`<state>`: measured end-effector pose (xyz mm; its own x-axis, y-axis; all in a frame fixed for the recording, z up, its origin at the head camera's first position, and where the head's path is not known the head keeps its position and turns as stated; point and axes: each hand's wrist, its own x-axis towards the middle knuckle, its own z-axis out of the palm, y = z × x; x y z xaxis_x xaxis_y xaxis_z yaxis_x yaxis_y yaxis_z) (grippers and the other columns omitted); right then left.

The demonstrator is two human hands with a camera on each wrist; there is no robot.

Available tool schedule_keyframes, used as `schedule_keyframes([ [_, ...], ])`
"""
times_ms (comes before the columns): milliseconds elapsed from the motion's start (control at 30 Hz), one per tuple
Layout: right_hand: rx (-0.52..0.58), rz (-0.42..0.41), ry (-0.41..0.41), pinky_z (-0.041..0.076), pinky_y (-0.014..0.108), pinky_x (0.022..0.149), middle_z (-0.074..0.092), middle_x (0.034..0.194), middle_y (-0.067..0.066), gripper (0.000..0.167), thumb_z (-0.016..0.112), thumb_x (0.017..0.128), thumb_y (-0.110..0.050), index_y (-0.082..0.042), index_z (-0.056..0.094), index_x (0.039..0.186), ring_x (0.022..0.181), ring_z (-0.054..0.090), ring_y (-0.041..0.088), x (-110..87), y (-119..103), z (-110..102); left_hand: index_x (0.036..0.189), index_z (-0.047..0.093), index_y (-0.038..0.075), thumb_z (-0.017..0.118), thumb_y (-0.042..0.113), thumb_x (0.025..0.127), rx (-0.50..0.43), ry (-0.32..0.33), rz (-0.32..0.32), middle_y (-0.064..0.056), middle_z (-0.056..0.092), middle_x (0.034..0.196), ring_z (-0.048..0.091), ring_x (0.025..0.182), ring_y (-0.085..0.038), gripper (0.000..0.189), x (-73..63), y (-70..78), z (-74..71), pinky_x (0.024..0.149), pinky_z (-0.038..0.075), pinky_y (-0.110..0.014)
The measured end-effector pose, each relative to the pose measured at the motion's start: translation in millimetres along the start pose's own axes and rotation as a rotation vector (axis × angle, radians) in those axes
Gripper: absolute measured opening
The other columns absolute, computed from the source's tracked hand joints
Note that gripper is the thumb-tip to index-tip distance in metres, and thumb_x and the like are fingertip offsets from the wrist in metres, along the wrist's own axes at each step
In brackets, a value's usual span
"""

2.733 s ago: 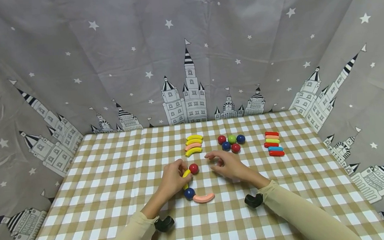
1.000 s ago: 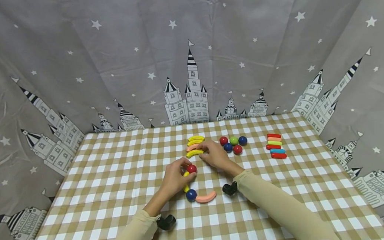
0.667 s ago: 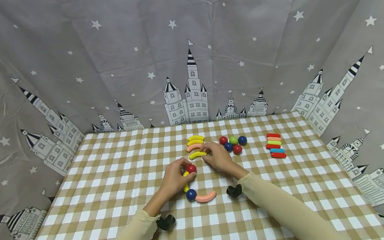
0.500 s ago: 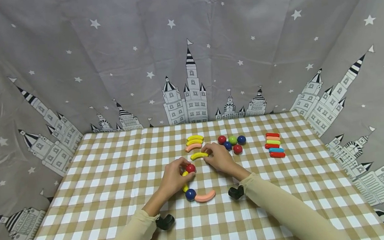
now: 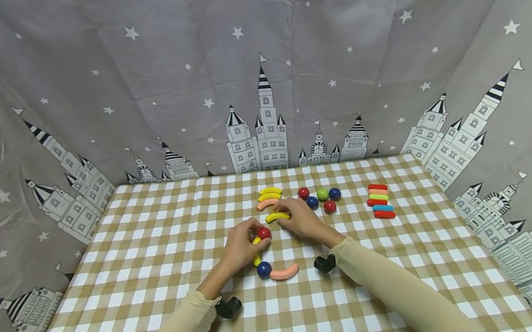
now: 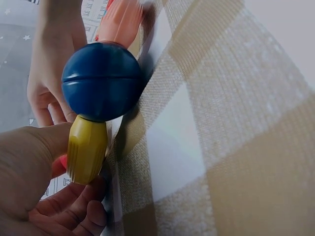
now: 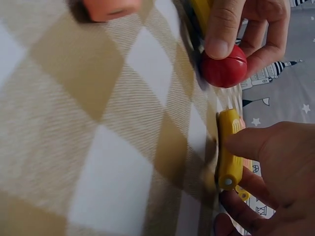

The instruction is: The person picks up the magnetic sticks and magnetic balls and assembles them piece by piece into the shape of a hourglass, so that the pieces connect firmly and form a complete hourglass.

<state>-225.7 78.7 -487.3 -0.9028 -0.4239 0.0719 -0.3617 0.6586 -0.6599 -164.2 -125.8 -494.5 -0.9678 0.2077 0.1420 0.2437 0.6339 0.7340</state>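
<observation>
My left hand (image 5: 240, 246) pinches a red ball (image 7: 224, 67) between thumb and fingers. That ball sits at the far end of a yellow curved rod (image 6: 87, 150), partly hidden by the hand. The rod's near end touches a blue ball (image 6: 102, 82), and a peach curved rod (image 5: 285, 272) runs rightward from it. My right hand (image 5: 299, 218) pinches a second yellow curved rod (image 7: 230, 150) with a silvery dot on its end. This rod lies on the cloth just beyond the red ball, apart from it.
Beyond the right hand lie more curved rods (image 5: 270, 197), yellow and peach. Several balls, including a green ball (image 5: 322, 194), sit right of them. Straight short rods (image 5: 379, 202) form a stack at the far right. A grey curtain (image 5: 172, 90) stands behind the checked tablecloth (image 5: 159, 235).
My left hand has shifted its grip from the yellow rod to the red ball. My right hand has reached left and drawn a yellow curved rod out of the row, nearer me.
</observation>
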Motion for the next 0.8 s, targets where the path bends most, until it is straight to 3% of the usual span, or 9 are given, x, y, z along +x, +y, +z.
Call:
schedule_keyframes([
  [233, -0.04, 0.028, -0.033, 0.052, 0.038, 0.096, 0.074, 0.114, -0.001, 0.023, 0.073, 0.094, -0.008, -0.016, 0.076, 0.115, 0.11, 0.065, 0.018, 3.8, -1.9, -2.3, 0.099, 0.069, 0.013, 0.089, 0.015, 0.081, 0.004, -0.003, 0.009, 0.002, 0.069, 0.092, 0.055, 0.071, -0.013, 0.027, 1.1, -0.6, 1.5, 0.062, 0.045, -0.026],
  [400, -0.03, 0.064, -0.065, 0.052, 0.034, 0.087, 0.072, 0.121, -0.001, 0.028, 0.071, 0.095, -0.006, -0.018, 0.075, 0.12, 0.099, 0.063, 0.015, 3.9, -5.1, -7.3, 0.1, 0.069, 0.013, 0.089, 0.016, 0.081, 0.007, -0.011, -0.002, 0.002, 0.069, 0.093, 0.054, 0.071, -0.013, 0.028, 1.4, 0.4, 1.1, 0.062, 0.045, -0.026],
  [567, -0.004, 0.042, -0.065, 0.049, 0.032, 0.077, 0.072, 0.12, 0.002, 0.03, 0.071, 0.092, 0.0, -0.016, 0.076, 0.117, 0.088, 0.061, 0.016, 2.9, -8.9, -14.3, 0.101, 0.069, 0.013, 0.089, 0.016, 0.082, 0.004, -0.018, -0.013, 0.002, 0.069, 0.094, 0.054, 0.072, -0.013, 0.028, 1.7, 1.3, 0.0, 0.063, 0.046, -0.027],
  [800, 0.007, 0.019, -0.05, 0.053, 0.04, 0.09, 0.074, 0.11, 0.002, 0.025, 0.074, 0.091, -0.001, -0.017, 0.076, 0.109, 0.101, 0.067, 0.02, -1.7, -8.6, -20.8, 0.101, 0.07, 0.014, 0.089, 0.016, 0.082, -0.006, -0.013, -0.009, 0.003, 0.07, 0.092, 0.054, 0.071, -0.012, 0.027, 2.0, -1.6, -0.4, 0.062, 0.045, -0.027],
])
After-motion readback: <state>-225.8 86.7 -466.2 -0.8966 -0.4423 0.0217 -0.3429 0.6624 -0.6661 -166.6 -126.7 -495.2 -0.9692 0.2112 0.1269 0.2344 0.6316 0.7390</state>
